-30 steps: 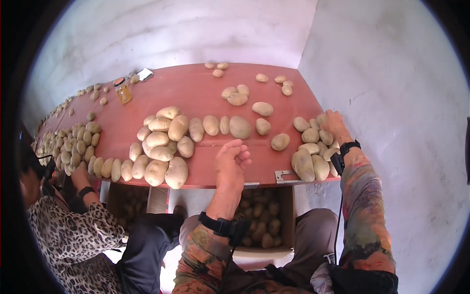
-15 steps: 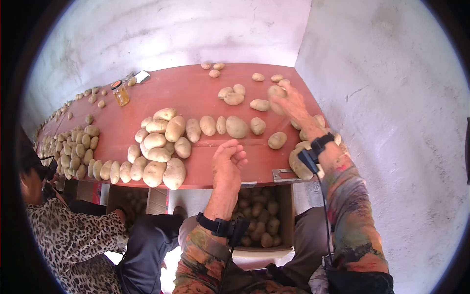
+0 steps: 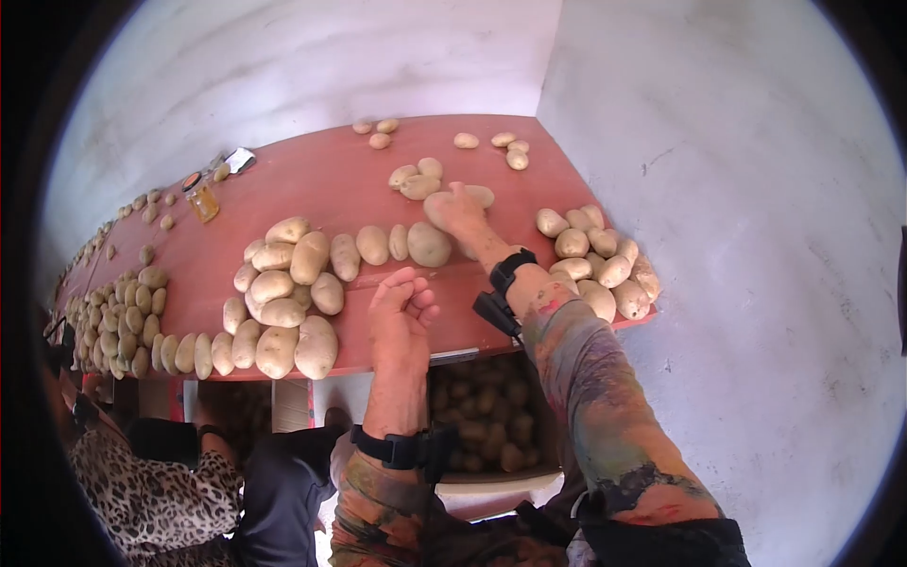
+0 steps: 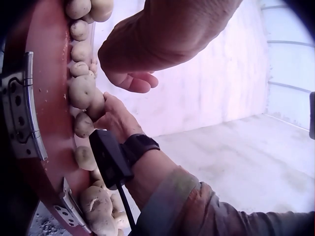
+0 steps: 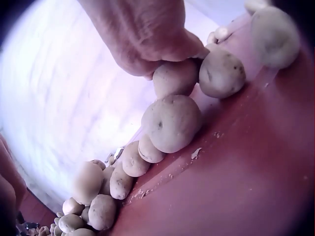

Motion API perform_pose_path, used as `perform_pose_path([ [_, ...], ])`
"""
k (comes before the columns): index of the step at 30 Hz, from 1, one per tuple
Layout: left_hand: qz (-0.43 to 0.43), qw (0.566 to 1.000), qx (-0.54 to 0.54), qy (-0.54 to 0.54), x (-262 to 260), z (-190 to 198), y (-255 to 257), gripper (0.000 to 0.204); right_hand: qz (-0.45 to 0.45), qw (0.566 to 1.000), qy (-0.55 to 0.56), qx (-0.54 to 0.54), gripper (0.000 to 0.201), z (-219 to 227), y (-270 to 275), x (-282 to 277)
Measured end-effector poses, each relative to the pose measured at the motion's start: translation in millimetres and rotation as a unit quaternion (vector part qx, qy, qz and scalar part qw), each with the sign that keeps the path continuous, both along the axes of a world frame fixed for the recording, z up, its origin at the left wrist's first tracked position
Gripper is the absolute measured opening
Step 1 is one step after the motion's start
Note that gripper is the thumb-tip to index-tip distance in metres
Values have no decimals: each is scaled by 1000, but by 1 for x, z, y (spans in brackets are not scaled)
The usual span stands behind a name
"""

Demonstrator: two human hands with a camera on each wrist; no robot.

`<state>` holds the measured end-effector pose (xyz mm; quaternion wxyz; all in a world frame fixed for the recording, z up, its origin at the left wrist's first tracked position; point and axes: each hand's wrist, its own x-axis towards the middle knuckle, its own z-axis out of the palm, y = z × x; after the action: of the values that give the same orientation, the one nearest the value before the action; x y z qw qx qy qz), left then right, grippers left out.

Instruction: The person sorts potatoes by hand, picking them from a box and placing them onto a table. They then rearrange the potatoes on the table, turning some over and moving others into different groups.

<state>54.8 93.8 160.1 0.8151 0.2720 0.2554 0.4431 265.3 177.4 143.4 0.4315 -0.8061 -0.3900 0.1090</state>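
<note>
My right hand [image 3: 465, 217] grips a pale potato [image 5: 173, 78] from above, its fingers curled over it. That potato sits right behind a big round potato [image 3: 429, 245], the last in a row, and overlaps it in the right wrist view. Beside it is another potato [image 5: 222, 73] with a few dark spots. My left hand [image 3: 401, 317] hovers at the table's front edge with loosely curled fingers and nothing in them. In the left wrist view, the left hand [image 4: 157, 44] is above the right hand [image 4: 118, 115].
A heap of potatoes [image 3: 274, 283] lies left of the row, another heap [image 3: 600, 255] at the right edge. Small clusters [image 3: 420, 184] and a glass jar [image 3: 201, 200] stand farther back. Below the red table [image 3: 312, 170] is a box of potatoes [image 3: 487, 416]. Another person [image 3: 151, 482] sits at left.
My right hand has moved left from the right-hand heap, carrying a potato to behind the row's end. The left hand has kept its pose. The head view has swung rightward.
</note>
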Motion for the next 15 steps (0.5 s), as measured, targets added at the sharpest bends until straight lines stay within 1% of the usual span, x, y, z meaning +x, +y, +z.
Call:
perform_pose_path([
  [2,5,1000,1,5,1,-1,-1,18,1,1000,19,8,52,2,-2,-2],
  [4,2,1000,2,5,1,-1,-2,18,70,991,14,-115,51,2,1,6],
  [5,4,1000,1,5,1,-2,-2,18,281,897,-292,-176,48,-11,10,31],
  [6,8,1000,-1,5,1,-2,-1,18,277,898,-293,-176,48,-14,5,32],
  [7,5,1000,-1,4,1,-2,-1,18,173,963,-172,-111,46,-20,-1,32],
  [8,5,1000,1,1,2,-2,-1,18,63,996,-46,-42,44,-25,-7,32],
  [9,5,1000,5,0,2,-3,-2,18,60,996,-45,-43,44,-34,-5,36],
  [10,2,1000,5,3,3,-4,-3,18,97,984,-127,-82,46,-46,1,37],
  [11,1,1000,6,8,4,-6,-2,19,134,961,-209,-121,50,-56,8,39],
  [12,0,1000,7,13,6,-8,-2,20,132,962,-208,-119,50,-54,8,34],
  [14,-2,1000,3,17,9,-10,-3,20,71,990,-61,-105,61,-38,0,16],
  [15,-3,1000,-3,21,9,-11,-3,20,71,990,-61,-105,61,-28,-10,13],
])
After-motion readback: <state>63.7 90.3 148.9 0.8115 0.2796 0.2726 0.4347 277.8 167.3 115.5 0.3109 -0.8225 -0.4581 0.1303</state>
